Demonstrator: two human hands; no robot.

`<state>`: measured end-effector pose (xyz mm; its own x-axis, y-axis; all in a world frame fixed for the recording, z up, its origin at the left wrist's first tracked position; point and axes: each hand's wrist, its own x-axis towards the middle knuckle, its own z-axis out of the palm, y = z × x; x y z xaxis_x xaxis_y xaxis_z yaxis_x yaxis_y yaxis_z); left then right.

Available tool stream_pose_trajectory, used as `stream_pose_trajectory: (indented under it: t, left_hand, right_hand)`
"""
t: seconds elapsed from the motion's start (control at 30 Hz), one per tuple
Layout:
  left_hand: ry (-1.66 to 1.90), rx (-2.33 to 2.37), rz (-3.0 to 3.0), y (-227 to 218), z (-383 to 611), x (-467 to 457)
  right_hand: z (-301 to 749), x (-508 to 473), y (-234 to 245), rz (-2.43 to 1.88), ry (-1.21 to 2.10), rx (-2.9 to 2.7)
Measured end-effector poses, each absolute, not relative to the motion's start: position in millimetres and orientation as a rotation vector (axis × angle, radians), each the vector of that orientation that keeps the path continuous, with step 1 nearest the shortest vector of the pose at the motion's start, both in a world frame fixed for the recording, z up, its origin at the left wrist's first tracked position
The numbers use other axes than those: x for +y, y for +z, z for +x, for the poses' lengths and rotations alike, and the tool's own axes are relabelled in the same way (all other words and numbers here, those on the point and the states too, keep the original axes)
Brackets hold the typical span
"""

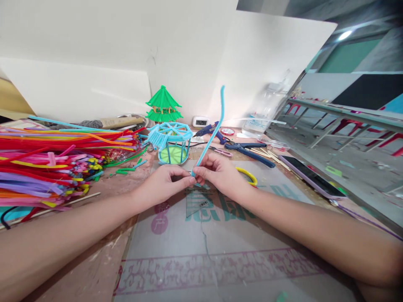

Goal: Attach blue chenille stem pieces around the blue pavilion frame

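My left hand [168, 181] and my right hand [217, 173] meet over the middle of the table, both pinching the lower end of a light blue pipe cleaner [214, 130]. The pipe cleaner rises up and to the right, ending in a slight bend near the white wall. Just behind my hands stands a light blue pipe-cleaner pavilion [170, 142] with a green floor. A finished green pavilion [163, 105] stands further back by the wall.
A big heap of coloured pipe cleaners [59, 155] fills the left side. Blue-handled pliers [248, 150], a blue glue gun [209, 131], a yellow ring [248, 175], a small digital clock [200, 121] and a phone [315, 176] lie to the right. A printed sheet [220, 243] covers the table.
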<state>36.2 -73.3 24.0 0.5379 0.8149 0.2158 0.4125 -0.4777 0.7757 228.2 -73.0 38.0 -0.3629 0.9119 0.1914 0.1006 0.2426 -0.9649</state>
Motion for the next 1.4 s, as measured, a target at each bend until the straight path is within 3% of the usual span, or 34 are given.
stream_pose_trajectory:
  t: [0.97,1.4]
  left_hand:
    - [0.768,0.952,2.107,30.6,35.3,-76.4]
    - [0.878,0.958,2.231,27.9,37.0,-77.7]
  right_hand:
    - [228.6,-75.1,39.9,-1.078,1.048,-1.879]
    - [229.3,-74.0,40.8,-0.955,1.224,-1.743]
